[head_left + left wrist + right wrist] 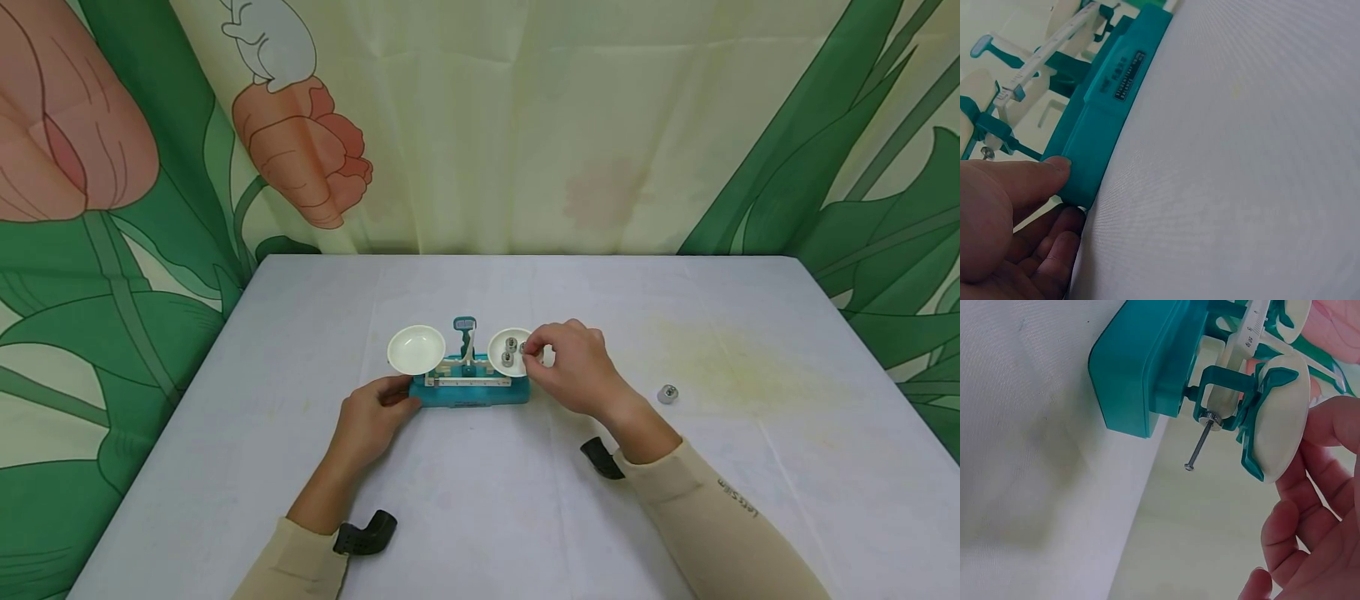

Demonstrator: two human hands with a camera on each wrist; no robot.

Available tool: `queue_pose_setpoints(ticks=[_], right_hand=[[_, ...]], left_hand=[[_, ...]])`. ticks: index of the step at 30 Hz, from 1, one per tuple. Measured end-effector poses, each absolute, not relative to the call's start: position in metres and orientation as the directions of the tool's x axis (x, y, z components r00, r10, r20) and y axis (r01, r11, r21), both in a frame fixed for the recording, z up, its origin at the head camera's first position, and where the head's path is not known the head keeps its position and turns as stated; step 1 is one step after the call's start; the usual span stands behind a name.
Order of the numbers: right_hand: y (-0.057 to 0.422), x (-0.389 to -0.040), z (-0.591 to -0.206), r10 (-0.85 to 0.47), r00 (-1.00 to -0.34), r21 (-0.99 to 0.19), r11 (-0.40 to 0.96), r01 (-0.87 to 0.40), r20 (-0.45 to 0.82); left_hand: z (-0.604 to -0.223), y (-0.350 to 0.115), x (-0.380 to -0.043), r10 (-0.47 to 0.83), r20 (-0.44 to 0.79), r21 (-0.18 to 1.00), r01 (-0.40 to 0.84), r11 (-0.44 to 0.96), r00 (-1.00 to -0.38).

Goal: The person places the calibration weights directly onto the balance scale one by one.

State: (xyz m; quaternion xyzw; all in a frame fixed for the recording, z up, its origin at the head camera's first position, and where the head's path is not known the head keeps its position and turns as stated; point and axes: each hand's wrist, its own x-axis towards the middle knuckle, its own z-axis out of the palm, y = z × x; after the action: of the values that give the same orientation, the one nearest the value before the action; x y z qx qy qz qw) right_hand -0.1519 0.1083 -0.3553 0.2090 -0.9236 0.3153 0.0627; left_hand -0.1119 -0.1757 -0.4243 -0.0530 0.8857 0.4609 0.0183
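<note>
A: So how are we handling this balance scale (468, 395)? Looks like light, stiff plastic to us, probably easy to skid around.

B: Yeah, so our left hand (372, 423) grips the end of its base, thumb against the front. The scale sits on the table (465, 500) just right of that hand. Good spot imo: solid, and clear of the beam.

A: And the right hand (573, 362)?

B: Thumb and finger pinch a weight (523, 347) over the near pan (496, 342). Most of it's hidden behind our fingertips. Two more weights (508, 352) stand in that pan, just left of the fingers.

A: Metal, so heavy for their size and kinda slippery?

B: We'd guess so. Take them high on the sides, set them down gently; that pan probably tips easily.

A: The loose weight (667, 394) right of our right hand?

B: Same pinch, from above. Avoid holding the scale by its thin adjusting screw (1199, 447), looks bendable.
</note>
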Motion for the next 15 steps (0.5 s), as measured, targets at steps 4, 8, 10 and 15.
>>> queue_pose_setpoints(ticks=[4,8,10,15], right_hand=[[0.1084,-0.1518,-0.3555,-0.344,-0.907,-0.557,0.715,-0.422,0.245],[0.1080,-0.1518,-0.3558,-0.343,-0.907,-0.562,0.712,-0.421,0.244],[0.1076,-0.1518,-0.3555,-0.342,-0.907,-0.564,0.711,-0.420,0.245],[0.1080,-0.1520,-0.3559,-0.339,-0.908,-0.571,0.706,-0.419,0.247]], left_hand=[[-0.4243,-0.1758,-0.1119,-0.076,-0.080,0.816,-0.109,0.567,-0.994],[-0.4242,-0.1755,-0.1118,-0.080,-0.080,0.816,-0.112,0.567,-0.994],[-0.4242,-0.1753,-0.1118,-0.082,-0.082,0.816,-0.114,0.566,-0.993],[-0.4244,-0.1754,-0.1122,-0.083,-0.084,0.815,-0.117,0.568,-0.993]])
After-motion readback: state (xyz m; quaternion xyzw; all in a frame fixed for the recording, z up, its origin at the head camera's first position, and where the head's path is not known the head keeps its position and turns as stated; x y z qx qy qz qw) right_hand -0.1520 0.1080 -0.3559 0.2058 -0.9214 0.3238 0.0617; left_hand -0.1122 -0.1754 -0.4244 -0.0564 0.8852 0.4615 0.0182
